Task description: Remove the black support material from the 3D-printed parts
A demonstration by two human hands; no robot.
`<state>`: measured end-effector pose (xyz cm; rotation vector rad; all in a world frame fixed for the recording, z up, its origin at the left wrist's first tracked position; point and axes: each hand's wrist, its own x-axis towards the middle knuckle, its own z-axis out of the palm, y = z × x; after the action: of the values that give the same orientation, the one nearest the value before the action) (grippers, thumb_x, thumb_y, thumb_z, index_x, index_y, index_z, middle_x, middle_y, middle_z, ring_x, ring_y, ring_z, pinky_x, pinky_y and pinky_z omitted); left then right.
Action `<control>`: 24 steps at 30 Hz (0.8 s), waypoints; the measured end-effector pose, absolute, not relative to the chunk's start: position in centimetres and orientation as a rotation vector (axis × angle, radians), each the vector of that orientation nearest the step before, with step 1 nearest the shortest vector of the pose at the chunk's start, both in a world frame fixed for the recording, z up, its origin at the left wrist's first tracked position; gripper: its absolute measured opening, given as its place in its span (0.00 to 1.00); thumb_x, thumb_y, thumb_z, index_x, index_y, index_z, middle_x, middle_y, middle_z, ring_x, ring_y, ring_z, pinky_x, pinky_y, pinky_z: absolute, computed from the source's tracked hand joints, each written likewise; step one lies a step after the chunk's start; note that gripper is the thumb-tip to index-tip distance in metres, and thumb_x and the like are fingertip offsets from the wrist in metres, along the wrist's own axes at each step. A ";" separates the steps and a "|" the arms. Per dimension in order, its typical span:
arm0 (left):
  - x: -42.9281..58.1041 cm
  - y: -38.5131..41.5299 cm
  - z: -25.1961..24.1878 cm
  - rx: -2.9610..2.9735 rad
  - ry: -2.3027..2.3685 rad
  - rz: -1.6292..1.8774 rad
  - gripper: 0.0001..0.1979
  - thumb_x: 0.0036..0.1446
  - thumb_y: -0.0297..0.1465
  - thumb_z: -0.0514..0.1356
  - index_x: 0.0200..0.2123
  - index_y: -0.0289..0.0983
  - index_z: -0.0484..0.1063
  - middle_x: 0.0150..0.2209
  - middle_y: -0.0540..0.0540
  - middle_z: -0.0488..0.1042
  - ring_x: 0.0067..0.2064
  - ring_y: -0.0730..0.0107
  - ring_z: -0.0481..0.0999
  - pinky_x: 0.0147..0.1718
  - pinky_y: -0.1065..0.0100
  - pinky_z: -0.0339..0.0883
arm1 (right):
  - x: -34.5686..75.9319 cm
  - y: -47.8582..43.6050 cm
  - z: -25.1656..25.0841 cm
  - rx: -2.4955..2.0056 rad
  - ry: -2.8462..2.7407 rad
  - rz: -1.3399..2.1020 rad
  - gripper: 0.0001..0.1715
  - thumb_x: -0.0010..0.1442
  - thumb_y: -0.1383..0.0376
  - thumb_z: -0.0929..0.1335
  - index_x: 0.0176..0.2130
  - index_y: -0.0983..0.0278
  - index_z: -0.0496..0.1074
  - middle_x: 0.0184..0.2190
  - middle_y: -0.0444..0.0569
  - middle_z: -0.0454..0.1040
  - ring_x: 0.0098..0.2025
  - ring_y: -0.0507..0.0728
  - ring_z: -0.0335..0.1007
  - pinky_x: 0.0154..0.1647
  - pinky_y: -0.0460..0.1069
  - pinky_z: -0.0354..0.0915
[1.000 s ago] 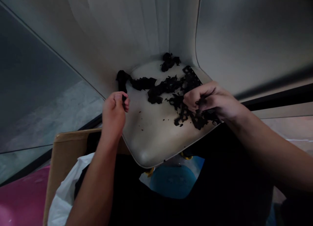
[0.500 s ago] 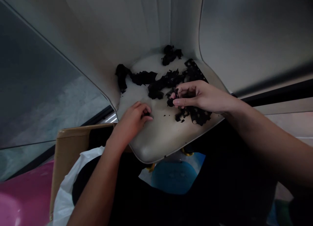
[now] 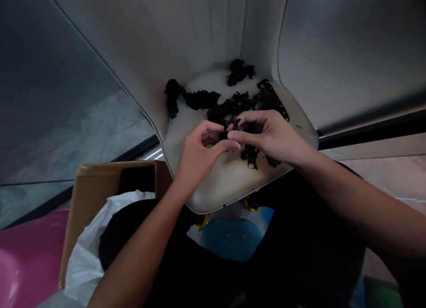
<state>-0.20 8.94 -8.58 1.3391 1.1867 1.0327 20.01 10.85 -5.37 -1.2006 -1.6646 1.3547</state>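
Above the seat of a pale chair [image 3: 213, 192], my left hand [image 3: 201, 150] and my right hand [image 3: 271, 135] meet fingertip to fingertip. Between them is a small black scrap [image 3: 223, 136], its kind unclear, pinched by both hands and partly covered by the fingers. Torn black pieces lie on the seat behind and below: a ragged strip [image 3: 201, 99], a crumpled bit [image 3: 239, 73] by the backrest, and a piece with a row of small holes [image 3: 273, 99] at the right. Another dark clump [image 3: 251, 157] sits under my right hand.
A cardboard box [image 3: 109, 172] with a white plastic bag [image 3: 88, 254] stands left of the chair, beside a pink tub [image 3: 29, 259]. Something blue [image 3: 231, 239] lies on the floor below the seat. Grey panels [image 3: 353, 46] flank the chair.
My left hand has moved right and up from the seat's left side to meet my right hand at the black scrap. The view has shifted slightly.
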 end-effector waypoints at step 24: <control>-1.9 8.1 -6.0 1.356 1.209 0.905 0.15 0.49 0.30 0.81 0.37 0.40 0.81 0.36 0.50 0.87 0.44 0.62 0.88 0.43 0.64 0.81 | 19.8 10.0 -5.2 -1.192 -1.807 1.210 0.18 0.64 0.49 0.81 0.41 0.57 0.81 0.37 0.45 0.81 0.37 0.57 0.73 0.39 0.53 0.68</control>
<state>-1.92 8.14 -5.99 1.3562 1.2087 0.9052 19.84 9.98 -5.18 -1.1916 -1.8069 1.2104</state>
